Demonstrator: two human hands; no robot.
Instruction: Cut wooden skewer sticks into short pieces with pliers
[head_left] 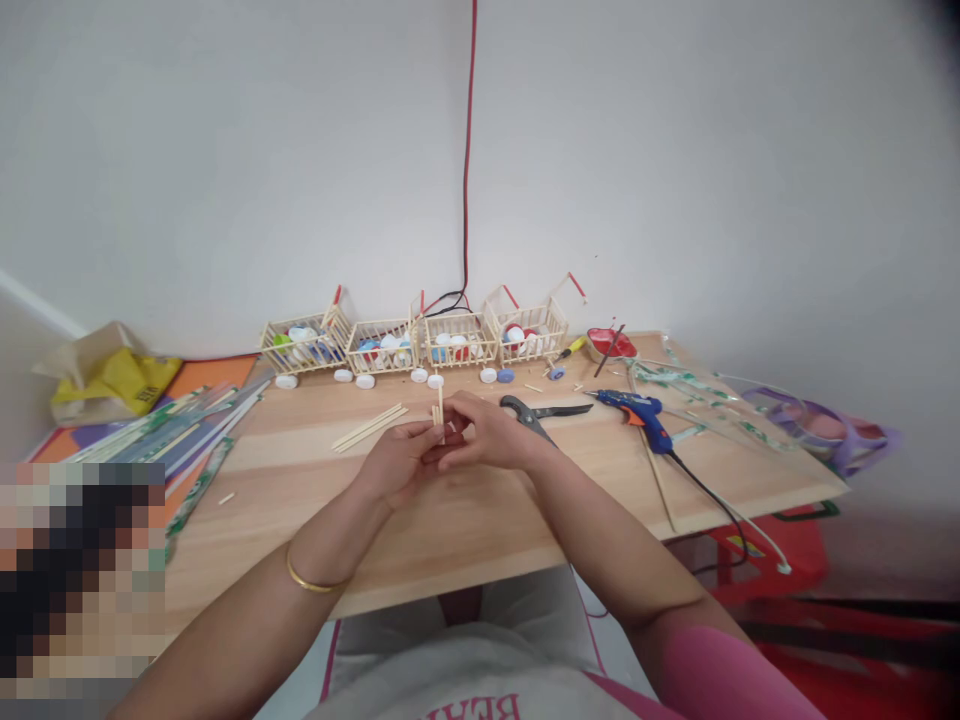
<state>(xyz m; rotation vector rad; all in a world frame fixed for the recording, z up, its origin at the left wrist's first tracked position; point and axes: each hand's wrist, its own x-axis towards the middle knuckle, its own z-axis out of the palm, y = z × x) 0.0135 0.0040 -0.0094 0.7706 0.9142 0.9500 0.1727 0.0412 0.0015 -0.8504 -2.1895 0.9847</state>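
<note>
My left hand (405,455) is closed on a few short wooden sticks (439,408), which point upward between the fingers. One stick stands taller than the others. My right hand (484,430) meets the left one, its curled thumb and fingers at the same sticks; their lower ends are hidden by the fingers. Left of the hands, several loose wooden sticks (370,428) lie side by side on the wooden table (300,540). Dark-handled cutters (555,411) rest just beyond my right wrist. A blue glue gun (637,410) with an orange trigger lies farther right.
Several small stick-built carts (382,345) with bottle-cap wheels and caps inside line the back by the wall. A red dish (611,343) sits right of them. Packaged sticks (172,420) and a yellow bag (124,385) are at left. The glue gun's cord (709,485) crosses the right edge.
</note>
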